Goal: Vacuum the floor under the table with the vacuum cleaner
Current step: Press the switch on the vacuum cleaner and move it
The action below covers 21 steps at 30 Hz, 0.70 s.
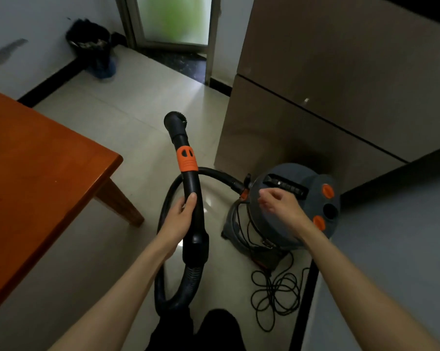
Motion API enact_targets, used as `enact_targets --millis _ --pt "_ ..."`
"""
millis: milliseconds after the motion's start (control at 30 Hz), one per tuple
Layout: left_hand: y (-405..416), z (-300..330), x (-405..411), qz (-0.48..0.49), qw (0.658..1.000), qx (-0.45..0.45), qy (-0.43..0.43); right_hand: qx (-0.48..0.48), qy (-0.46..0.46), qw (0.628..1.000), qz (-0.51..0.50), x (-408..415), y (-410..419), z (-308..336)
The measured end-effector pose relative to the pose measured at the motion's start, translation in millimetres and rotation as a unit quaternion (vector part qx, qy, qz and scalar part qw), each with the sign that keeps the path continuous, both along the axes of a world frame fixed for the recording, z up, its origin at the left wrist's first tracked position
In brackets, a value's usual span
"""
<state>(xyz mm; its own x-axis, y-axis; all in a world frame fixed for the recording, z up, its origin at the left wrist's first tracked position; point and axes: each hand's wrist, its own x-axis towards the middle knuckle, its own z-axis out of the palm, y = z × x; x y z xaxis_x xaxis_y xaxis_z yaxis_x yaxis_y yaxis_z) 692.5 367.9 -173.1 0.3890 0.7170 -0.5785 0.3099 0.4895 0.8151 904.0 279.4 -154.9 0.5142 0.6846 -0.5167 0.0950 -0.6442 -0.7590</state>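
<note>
We note the left hand (181, 216) gripping the black plastic vacuum wand (188, 178) with orange collar, nozzle pointing to the far side. The right hand (279, 201), blurred, hovers with relaxed fingers over the grey drum vacuum cleaner (297, 206) standing on the pale tiled floor (127, 117), right of the orange-brown wooden table (36, 160).

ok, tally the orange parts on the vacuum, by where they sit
On the hose handle: 1, the orange collar
On the canister lid: 2, orange knobs
At the hose inlet: 1, orange clip
Total: 4
</note>
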Motion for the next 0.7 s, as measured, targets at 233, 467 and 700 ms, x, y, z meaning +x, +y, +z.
enact_targets --millis 233,467,700 --pt "17 -36 72 0.06 0.997 -0.014 0.04 -0.113 -0.102 0.985 0.08 113 22 -61" --pt "1 -74 136 0.155 0.984 -0.022 0.082 -0.214 -0.237 0.899 0.3 198 36 -142" --pt "-10 -99 151 0.241 0.964 -0.056 0.098 -0.155 -0.283 0.874 0.365 217 34 -179"
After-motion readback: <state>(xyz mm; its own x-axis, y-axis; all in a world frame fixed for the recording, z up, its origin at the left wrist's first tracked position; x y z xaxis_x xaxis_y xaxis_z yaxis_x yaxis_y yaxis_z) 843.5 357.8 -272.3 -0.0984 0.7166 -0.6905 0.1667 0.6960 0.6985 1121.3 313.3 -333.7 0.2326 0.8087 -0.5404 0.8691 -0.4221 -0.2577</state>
